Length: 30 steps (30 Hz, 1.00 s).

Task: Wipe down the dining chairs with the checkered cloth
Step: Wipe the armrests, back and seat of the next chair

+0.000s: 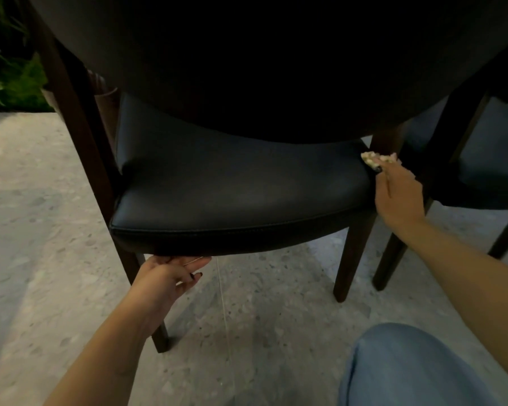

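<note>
Now, right hand (399,197): fingers clamp checkered cloth (377,160) against the chair seat (232,183), centre right.
Left hand (170,273): fingers curled under the seat's front edge, lower left.

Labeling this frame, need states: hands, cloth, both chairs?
left hand: grips the front underside edge of the near chair's seat
right hand: holds the cloth
checkered cloth: bunched, against the seat's right rear edge
near chair: upright
second chair: upright, untouched

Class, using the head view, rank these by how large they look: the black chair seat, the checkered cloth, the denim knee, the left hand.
1. black chair seat
2. denim knee, though nearness to the camera enlarges it
3. left hand
4. checkered cloth, mostly hidden
</note>
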{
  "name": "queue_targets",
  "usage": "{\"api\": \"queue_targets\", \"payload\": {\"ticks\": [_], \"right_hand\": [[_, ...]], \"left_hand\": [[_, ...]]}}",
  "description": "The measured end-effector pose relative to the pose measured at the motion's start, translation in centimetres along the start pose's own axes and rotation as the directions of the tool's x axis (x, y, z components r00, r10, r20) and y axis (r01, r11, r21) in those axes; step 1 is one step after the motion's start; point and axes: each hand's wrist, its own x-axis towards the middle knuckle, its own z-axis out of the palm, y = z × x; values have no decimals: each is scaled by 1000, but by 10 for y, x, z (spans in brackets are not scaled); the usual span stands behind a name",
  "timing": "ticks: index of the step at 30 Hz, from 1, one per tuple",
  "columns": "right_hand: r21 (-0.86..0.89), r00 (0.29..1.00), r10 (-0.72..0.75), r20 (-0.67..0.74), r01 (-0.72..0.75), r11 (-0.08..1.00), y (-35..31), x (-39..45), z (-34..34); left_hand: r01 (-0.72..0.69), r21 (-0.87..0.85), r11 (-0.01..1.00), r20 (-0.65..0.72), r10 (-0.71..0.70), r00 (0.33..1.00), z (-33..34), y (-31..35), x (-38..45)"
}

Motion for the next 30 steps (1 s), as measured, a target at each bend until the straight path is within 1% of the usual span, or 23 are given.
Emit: {"api": "queue_targets", "payload": {"ticks": [3,6,10,13,15,19,24,26,27,29,30], "right_hand": [[-42,999,-16,-36,14,999,-2,-1,-1],[-23,998,-28,-56,27,999,-14,-12,-3],[55,998,-44,-55,47,997,-52,-39,-5],[82,998,-55,-39,58,995,-88,-61,-7],[130,998,-59,-8,59,990,-114,-74,-5],[220,985,-172,-22,172,960,-176,-96,7],[299,946,-322,21,301,905,-253,-106,27],[338,905,-414,95,362,869,-289,-108,36],[363,867,-480,132,409,837,-307,-110,40],[366,760,-617,204,526,768,-337,-115,49],[325,709,-669,222,594,736,-345,-117,52]], "left_hand": [[-3,2,1000,10,3,1000,-2,-2,3],[-14,1,1000,17,14,1000,-2,-4,7],[-32,17,999,-22,32,999,-1,-7,8],[-41,37,998,18,40,999,0,-7,4],[-36,55,998,57,33,998,-1,-6,1],[-50,108,993,121,37,992,-5,-5,-2],[-67,159,985,135,46,990,-5,-4,-4],[-68,160,985,98,52,994,-3,-5,-6],[-84,181,980,72,72,995,-3,-6,-7],[-139,291,947,37,134,990,-2,-4,-12],[-158,336,928,33,156,987,-2,-3,-14]]}}
